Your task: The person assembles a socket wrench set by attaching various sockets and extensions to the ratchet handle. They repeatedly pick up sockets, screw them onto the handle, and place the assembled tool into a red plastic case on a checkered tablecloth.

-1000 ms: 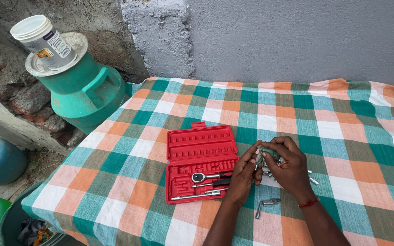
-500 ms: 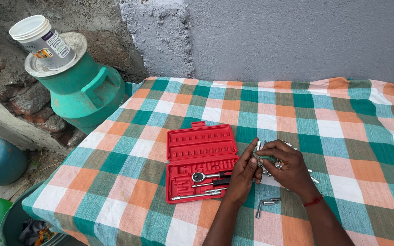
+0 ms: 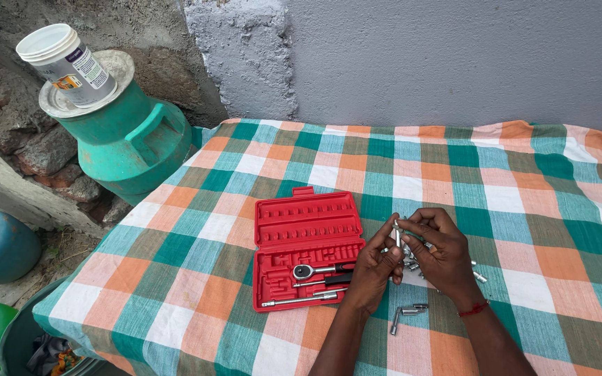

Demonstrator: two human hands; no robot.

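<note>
Both hands meet at about 5 o'clock in the view, just right of an open red socket-set case that lies on the checked cloth of the surface. The right hand is curled, its fingertips pinching a small metal socket piece held upright; the left hand is half closed with its fingertips touching the same piece from the case side. A loose heap of sockets lies under and between the hands, and a bent metal adapter lies apart at 6 o'clock from them. In the case, the ratchet handle and two long bars sit in their slots, while the rows of socket holes in the lid look empty, so most small pieces appear to be out of the case. At 10 o'clock a white jar stands on a green gas cylinder.
</note>
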